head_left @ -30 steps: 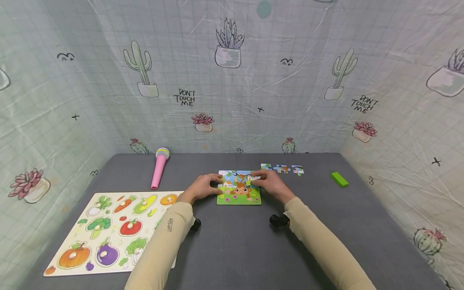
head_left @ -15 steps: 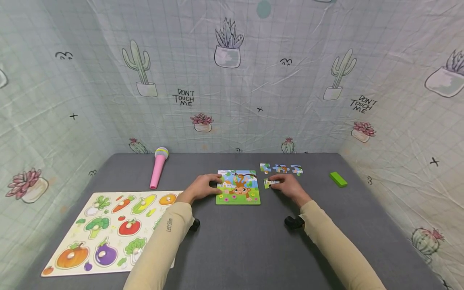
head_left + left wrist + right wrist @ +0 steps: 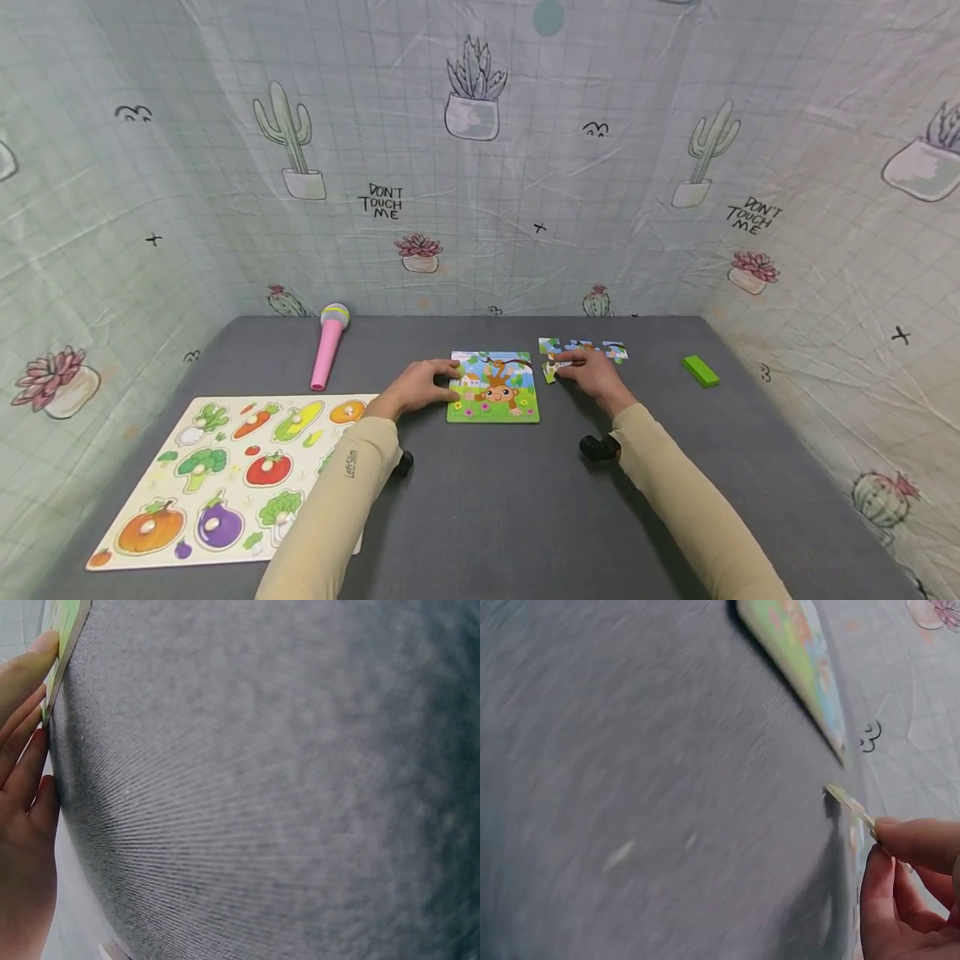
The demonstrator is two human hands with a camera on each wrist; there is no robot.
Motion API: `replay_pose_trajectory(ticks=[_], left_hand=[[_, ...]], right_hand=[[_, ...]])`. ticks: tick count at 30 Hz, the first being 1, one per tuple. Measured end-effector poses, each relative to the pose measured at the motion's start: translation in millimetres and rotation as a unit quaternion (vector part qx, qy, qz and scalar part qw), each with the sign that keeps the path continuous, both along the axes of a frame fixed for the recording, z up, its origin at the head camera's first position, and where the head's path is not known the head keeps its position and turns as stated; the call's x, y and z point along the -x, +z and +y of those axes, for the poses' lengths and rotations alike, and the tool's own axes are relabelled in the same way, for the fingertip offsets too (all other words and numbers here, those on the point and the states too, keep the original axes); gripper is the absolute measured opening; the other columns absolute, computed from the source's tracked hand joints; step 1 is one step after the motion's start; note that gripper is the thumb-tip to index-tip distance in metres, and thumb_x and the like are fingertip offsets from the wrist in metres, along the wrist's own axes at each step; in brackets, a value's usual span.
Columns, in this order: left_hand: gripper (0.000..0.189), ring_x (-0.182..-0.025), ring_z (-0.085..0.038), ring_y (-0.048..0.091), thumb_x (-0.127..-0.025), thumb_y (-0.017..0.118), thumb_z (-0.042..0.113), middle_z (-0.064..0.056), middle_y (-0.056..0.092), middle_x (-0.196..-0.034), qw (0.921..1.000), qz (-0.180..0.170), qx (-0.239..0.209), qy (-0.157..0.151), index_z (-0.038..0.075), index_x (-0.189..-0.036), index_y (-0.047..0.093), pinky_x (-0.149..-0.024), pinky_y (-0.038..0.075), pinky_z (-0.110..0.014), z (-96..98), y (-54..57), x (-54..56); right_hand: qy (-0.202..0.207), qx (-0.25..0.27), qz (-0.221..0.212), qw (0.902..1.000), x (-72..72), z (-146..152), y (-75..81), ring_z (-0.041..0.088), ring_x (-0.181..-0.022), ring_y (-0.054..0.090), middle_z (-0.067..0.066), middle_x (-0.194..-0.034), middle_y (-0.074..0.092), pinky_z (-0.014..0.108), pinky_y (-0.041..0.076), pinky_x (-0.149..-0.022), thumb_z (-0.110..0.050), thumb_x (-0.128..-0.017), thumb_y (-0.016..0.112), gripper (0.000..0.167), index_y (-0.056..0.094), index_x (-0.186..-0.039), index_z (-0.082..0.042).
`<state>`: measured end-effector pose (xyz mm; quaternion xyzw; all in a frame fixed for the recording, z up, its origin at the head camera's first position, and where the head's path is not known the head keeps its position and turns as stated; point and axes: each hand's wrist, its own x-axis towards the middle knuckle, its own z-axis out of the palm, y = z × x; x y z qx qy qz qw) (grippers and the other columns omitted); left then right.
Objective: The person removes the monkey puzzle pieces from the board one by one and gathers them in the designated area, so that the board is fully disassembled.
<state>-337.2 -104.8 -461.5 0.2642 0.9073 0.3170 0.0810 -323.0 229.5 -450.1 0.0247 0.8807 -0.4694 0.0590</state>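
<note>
A small monkey picture puzzle board [image 3: 495, 392] lies on the dark table in the middle of the head view. My left hand [image 3: 420, 387] rests at the board's left side, thumb and fingers touching it; in the left wrist view the thumb [image 3: 37, 656] lies on the board's edge. Right of the board, my right hand [image 3: 596, 379] pinches a jigsaw piece [image 3: 551, 369] between thumb and fingers. The right wrist view shows this piece [image 3: 844, 799] tilted, its corner close over the table. Behind the right hand lie a few loose jigsaw pieces [image 3: 615, 349], partly covered by the fingers.
A large vegetable peg puzzle [image 3: 240, 475] lies at the left, partly under the left sleeve. A pink toy microphone [image 3: 327, 350] stands off behind it. At the right lies a green block [image 3: 701, 371]. Patterned cloth [image 3: 480, 225] walls in the table's back and sides.
My right hand has moved off the board to the right with the jigsaw piece, then slightly back toward the loose pieces, turning it. My left hand has stayed at the board.
</note>
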Motion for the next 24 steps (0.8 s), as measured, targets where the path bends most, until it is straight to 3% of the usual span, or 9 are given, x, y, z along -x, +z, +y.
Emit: replay_pose_trajectory(ticks=[5, 10, 24], left_hand=[[0.043, -0.138, -0.030, 0.039, -0.087, 0.075, 0.024, -0.007, 0.049, -0.146, 1.0000, -0.004, 0.001, -0.002, 0.004, -0.124, 0.067, -0.114, 0.031, -0.047, -0.7, -0.3, 0.1], [0.044, -0.138, -0.031, 0.040, -0.087, 0.075, 0.023, -0.008, 0.049, -0.146, 1.0000, 0.004, -0.002, -0.008, 0.003, -0.126, 0.066, -0.113, 0.033, -0.046, -2.1, 1.1, -0.5], [0.044, -0.137, -0.031, 0.040, -0.086, 0.076, 0.024, -0.008, 0.050, -0.146, 0.9998, 0.011, 0.001, -0.015, 0.004, -0.125, 0.067, -0.113, 0.033, -0.046, -1.8, -0.2, 0.6]], right_hand=[[-0.005, -0.001, 0.016, 0.9999, 1.3, -3.7, -4.1, 0.038, -0.119, 0.052, 0.021, -0.135, 0.053, 0.048, 0.049, -0.093, -0.012, -0.095, 0.064, 0.032, 0.065, -0.126, -0.002], [0.007, -0.066, 0.061, 0.9959, 1.1, -3.8, -9.1, 0.036, -0.108, 0.059, 0.019, -0.124, 0.062, 0.046, 0.051, -0.084, -0.009, -0.092, 0.067, 0.025, 0.071, -0.116, -0.002], [0.049, -0.116, 0.070, 0.9896, 0.9, 4.3, -8.1, 0.035, -0.106, 0.059, 0.020, -0.121, 0.063, 0.047, 0.052, -0.083, -0.010, -0.089, 0.071, 0.032, 0.069, -0.120, -0.002]])
